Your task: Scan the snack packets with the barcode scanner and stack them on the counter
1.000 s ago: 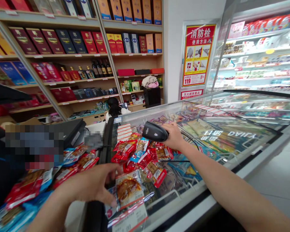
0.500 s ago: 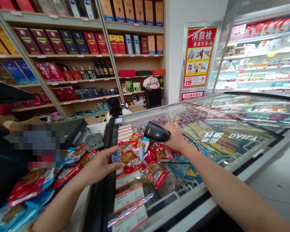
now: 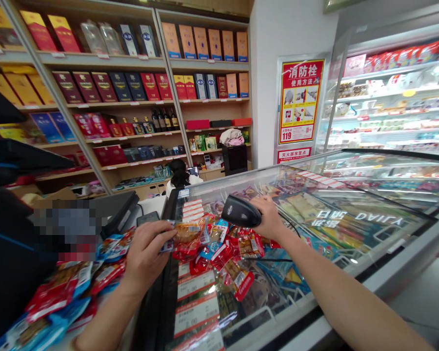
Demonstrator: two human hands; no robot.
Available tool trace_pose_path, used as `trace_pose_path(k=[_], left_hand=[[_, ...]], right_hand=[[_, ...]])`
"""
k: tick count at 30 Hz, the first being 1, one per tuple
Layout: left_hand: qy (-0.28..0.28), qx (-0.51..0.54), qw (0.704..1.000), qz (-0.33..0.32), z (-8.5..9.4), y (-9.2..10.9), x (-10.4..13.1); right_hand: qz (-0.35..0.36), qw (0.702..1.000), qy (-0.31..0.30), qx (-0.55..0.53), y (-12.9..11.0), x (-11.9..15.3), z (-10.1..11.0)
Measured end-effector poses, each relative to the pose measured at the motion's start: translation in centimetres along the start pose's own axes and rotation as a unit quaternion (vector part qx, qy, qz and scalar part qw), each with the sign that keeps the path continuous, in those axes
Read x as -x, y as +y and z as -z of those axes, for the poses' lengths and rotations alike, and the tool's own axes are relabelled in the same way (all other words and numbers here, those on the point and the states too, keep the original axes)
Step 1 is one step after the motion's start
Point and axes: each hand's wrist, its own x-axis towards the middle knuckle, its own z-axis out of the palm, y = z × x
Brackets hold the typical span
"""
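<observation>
My left hand (image 3: pixel 149 251) pinches one end of a small snack packet (image 3: pixel 189 234), red with a clear window and brown food inside. A black handheld barcode scanner (image 3: pixel 240 211) is gripped in my right hand (image 3: pixel 269 218), its head pointing left toward the packet. Under and beside both hands, several red and blue snack packets (image 3: pixel 237 249) lie loosely heaped on the glass lid of a chest freezer (image 3: pixel 249 324). Another pile of similar packets (image 3: pixel 60 287) rests on the counter to the left, next to my left forearm.
A dark device (image 3: pixel 119 212) stands on the counter at the left. Behind it is a person (image 3: pixel 181 175) with dark hair, near shelves of boxed bottles (image 3: pixel 128 87). The scanner's cable (image 3: pixel 290 222) trails over the freezer. A lit refrigerated display (image 3: pixel 398 92) stands at right.
My left hand has drawn slightly left and turned, tilting the held packet. The scanner stays beside it in my right hand. My view has shifted a little upward and left.
</observation>
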Motion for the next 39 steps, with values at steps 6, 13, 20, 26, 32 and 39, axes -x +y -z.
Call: trace_pose_path(k=[6,13,20,26,32,39], left_hand=[[-0.022,0.001,1.000,0.009,-0.3,-0.6,0.2],[-0.009,0.056,0.998,0.029,-1.0,-1.1,0.3],[-0.022,0.076,0.996,0.045,-1.0,-0.9,0.2],[-0.028,0.075,0.995,0.064,-1.1,-1.0,0.3],[-0.060,0.089,0.985,0.133,-1.6,-1.0,0.6],[-0.182,0.125,0.938,0.267,-6.1,0.9,-0.5]], right_hand=[[0.028,0.997,-0.077,-0.006,-0.6,-0.3,0.5],[0.054,0.988,-0.138,-0.034,-1.3,-0.4,0.8],[0.062,0.983,-0.164,-0.049,-1.8,-0.6,1.0],[0.070,0.983,-0.162,-0.056,-1.8,-0.6,1.0],[0.061,0.990,-0.120,-0.031,-1.1,-0.5,0.7],[-0.024,0.997,-0.041,0.055,1.2,0.0,0.1]])
